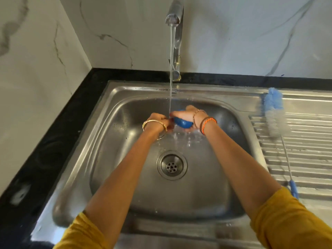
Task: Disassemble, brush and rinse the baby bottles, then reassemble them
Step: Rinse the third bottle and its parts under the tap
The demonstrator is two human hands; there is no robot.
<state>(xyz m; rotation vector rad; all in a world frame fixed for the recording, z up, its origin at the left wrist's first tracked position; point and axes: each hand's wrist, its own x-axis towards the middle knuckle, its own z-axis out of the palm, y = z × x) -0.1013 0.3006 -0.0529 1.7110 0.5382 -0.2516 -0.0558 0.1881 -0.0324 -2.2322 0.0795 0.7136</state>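
Blue bottle part [182,123] under tap stream [171,69], right hand [188,115] clasping it, left hand [159,119] grip and part's axis unclear.

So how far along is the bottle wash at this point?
Mid-rinse, it seems. Done: at least one bottle looks taken apart, and the brush lies on the drainboard, so brushing of this piece may be over. In hand: both hands hold a blue part under the running tap, right hand gripping it, left hand at its edge. Left: reassembly; no other bottle pieces show.
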